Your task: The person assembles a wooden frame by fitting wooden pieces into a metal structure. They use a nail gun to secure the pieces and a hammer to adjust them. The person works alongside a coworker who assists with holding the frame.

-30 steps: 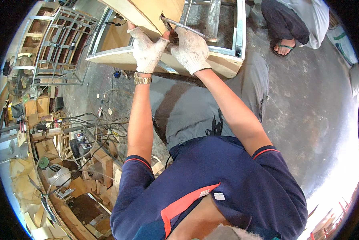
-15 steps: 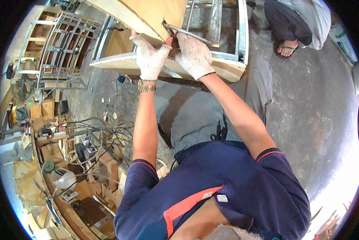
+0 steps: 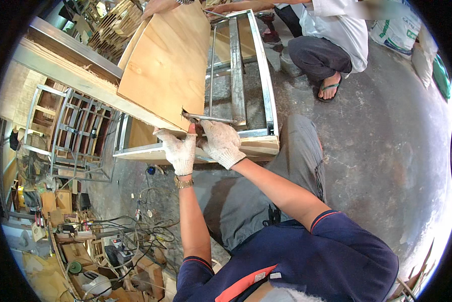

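A pale plywood panel (image 3: 168, 65) slants over a metal frame (image 3: 268, 95), its near corner rough and dark. My left hand (image 3: 178, 152), in a white knit glove, is closed on that corner, with the bare thumb tip up against it. My right hand (image 3: 220, 142), gloved too, is curled just right of the corner. A thin metal tube (image 3: 217, 120) runs along the far side of its knuckles. Dark metal shows between the two hands; what the right fingers grip is hidden.
A person (image 3: 331, 55) crouches at the far right of the frame. Another hand (image 3: 160, 6) rests on the panel's far end. At left stand a metal rack (image 3: 77, 131) and a tangle of cables (image 3: 150, 229) near wood scraps. Sacks (image 3: 397, 30) stand at the far right.
The view has shifted, so the panel, frame and my hands sit lower in it. More of the panel and the crouching person shows. Both hands stay at the panel's corner.
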Motion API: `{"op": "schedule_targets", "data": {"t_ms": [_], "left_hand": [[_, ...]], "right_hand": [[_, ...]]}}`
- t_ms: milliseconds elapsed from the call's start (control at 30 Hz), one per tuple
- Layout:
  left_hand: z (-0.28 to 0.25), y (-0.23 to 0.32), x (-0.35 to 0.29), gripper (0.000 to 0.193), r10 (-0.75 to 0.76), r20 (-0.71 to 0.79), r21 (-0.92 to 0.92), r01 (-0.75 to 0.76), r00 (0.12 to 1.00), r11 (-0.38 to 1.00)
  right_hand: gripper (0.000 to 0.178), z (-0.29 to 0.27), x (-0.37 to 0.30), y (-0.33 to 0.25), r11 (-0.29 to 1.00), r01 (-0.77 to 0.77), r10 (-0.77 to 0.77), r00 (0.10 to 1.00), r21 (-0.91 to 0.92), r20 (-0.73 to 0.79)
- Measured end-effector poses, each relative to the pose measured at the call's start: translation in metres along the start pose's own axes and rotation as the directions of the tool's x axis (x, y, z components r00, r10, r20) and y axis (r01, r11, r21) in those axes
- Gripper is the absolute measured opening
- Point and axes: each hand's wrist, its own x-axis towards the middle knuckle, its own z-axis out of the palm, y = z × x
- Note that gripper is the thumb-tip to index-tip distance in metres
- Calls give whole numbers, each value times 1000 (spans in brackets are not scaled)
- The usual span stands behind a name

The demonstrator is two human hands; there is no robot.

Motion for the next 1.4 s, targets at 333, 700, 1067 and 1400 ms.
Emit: {"op": "schedule_targets", "data": {"t_ms": [333, 700, 1067, 1400], "left_hand": [[-6, 11, -1, 91, -64, 46, -36, 66, 997, 997], [1, 11, 1, 91, -76, 9, -40, 76, 997, 996], [3, 9, 1, 94, -43, 43, -176, 50, 998, 983], [-4, 12, 2, 119, -75, 25, -139, 78, 997, 987]], "right_hand": [[34, -6, -2, -4, 1000, -15, 15, 999, -5, 36], [47, -8, 0, -7, 992, -4, 12, 998, -122, 68], [41, -7, 0, -5, 998, 2, 2, 997, -61, 76], [37, -2, 2, 6, 995, 102, -103, 993, 23, 64]]}}
